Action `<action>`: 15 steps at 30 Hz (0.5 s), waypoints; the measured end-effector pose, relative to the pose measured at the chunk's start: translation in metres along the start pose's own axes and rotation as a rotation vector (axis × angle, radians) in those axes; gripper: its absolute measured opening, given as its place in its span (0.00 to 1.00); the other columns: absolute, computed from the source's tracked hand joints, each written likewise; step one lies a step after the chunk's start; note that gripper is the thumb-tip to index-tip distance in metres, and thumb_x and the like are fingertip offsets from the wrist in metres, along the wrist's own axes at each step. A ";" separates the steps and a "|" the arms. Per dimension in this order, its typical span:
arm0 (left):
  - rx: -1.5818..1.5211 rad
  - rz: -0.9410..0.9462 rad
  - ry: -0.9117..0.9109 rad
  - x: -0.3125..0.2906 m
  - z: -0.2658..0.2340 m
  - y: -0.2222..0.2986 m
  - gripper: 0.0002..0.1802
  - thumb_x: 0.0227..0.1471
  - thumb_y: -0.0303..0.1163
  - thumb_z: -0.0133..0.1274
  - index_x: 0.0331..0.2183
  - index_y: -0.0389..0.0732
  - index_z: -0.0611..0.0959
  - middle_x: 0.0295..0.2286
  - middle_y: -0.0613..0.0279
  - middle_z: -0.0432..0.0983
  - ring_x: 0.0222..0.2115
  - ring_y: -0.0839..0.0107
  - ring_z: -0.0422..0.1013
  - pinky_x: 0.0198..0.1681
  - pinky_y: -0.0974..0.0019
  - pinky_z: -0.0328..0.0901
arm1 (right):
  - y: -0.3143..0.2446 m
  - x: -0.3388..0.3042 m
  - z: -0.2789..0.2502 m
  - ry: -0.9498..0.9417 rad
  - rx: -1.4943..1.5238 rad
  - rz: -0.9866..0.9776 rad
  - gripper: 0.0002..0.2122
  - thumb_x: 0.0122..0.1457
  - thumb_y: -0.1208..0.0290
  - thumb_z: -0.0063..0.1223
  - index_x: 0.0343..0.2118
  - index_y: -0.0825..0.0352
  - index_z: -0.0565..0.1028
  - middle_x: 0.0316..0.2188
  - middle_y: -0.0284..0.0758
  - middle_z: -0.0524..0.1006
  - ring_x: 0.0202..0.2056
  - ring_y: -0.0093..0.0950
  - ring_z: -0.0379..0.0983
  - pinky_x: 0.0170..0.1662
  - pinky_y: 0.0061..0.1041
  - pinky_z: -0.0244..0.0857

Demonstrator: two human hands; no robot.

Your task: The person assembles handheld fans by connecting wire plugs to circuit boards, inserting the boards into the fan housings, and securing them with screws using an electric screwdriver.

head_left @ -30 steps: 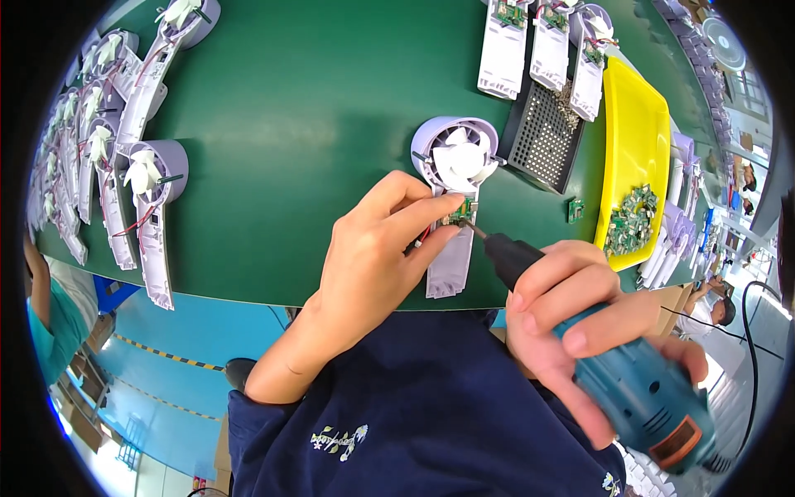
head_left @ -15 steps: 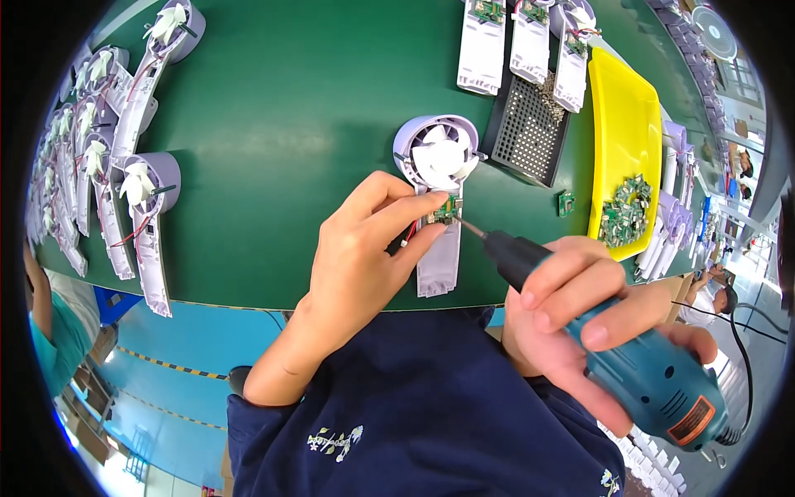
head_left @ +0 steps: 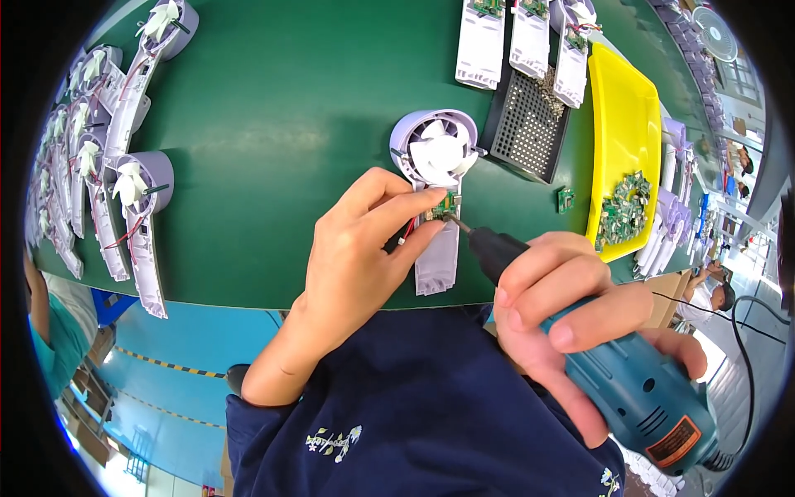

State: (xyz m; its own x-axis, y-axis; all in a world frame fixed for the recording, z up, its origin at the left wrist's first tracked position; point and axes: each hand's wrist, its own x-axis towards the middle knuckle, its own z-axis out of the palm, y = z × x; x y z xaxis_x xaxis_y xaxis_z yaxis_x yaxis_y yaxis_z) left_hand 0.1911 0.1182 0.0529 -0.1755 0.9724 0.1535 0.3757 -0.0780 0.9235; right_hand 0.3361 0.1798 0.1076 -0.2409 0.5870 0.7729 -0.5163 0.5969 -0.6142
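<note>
A small handheld fan's pale lilac half-shell (head_left: pixel 437 263) lies on the green table, its round head with white blades (head_left: pixel 439 154) pointing away from me. My left hand (head_left: pixel 352 253) pinches a green circuit board (head_left: pixel 448 205) at its edges, down in the handle just below the fan head. Beside those fingertips a red wire (head_left: pixel 409 229) sticks out. My right hand (head_left: pixel 551 311) is wrapped round a teal electric screwdriver (head_left: pixel 642 393), tilted toward the board. Its thin bit (head_left: pixel 456 221) meets the board's lower right part; whether a screw sits under the tip is too small to tell.
Several fan shells (head_left: pixel 141 186) crowd the left side; others (head_left: pixel 480 50) lie at the far right. A black perforated tray (head_left: pixel 523 132) holds small screws. Beside it stands a yellow bin (head_left: pixel 625 99) with circuit boards. One loose board (head_left: pixel 566 200) lies nearby. A cord (head_left: pixel 745 373) trails from the screwdriver.
My right hand has moved the screwdriver left and slightly down, bringing its bit onto the board. My left hand keeps its pinch, almost unmoved.
</note>
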 end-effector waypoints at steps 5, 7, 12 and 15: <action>0.022 -0.028 -0.001 -0.003 -0.003 0.000 0.17 0.42 0.22 0.67 0.38 0.39 0.86 0.29 0.63 0.74 0.27 0.67 0.72 0.28 0.66 0.68 | 0.005 -0.002 0.000 0.004 0.015 -0.011 0.43 0.56 0.36 0.52 0.69 0.48 0.48 0.32 0.35 0.72 0.16 0.28 0.64 0.17 0.28 0.64; 0.002 -0.011 -0.026 0.001 -0.003 0.002 0.17 0.43 0.22 0.67 0.39 0.38 0.85 0.30 0.62 0.74 0.27 0.68 0.73 0.29 0.66 0.68 | 0.000 0.002 0.000 0.052 -0.033 -0.020 0.42 0.57 0.35 0.52 0.69 0.50 0.50 0.33 0.34 0.71 0.16 0.27 0.64 0.18 0.27 0.64; 0.023 -0.063 0.006 -0.004 -0.001 0.016 0.21 0.42 0.18 0.66 0.42 0.38 0.85 0.32 0.62 0.74 0.26 0.73 0.71 0.28 0.70 0.67 | -0.035 0.000 -0.023 0.293 0.153 0.196 0.42 0.60 0.44 0.56 0.70 0.47 0.45 0.36 0.41 0.72 0.20 0.32 0.68 0.21 0.32 0.66; 0.084 -0.127 0.043 -0.010 -0.002 0.015 0.19 0.45 0.17 0.64 0.43 0.36 0.85 0.35 0.60 0.76 0.27 0.73 0.74 0.31 0.72 0.69 | -0.034 -0.010 -0.013 0.421 -0.376 0.895 0.30 0.57 0.79 0.58 0.61 0.70 0.58 0.39 0.41 0.79 0.16 0.18 0.66 0.20 0.17 0.61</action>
State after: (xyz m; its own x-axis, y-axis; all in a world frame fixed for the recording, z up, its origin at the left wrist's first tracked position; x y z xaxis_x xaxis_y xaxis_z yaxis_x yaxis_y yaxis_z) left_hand 0.1965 0.1070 0.0665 -0.2649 0.9628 0.0536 0.4225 0.0659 0.9040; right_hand 0.3671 0.1610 0.1184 -0.0658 0.9961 -0.0595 0.0136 -0.0587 -0.9982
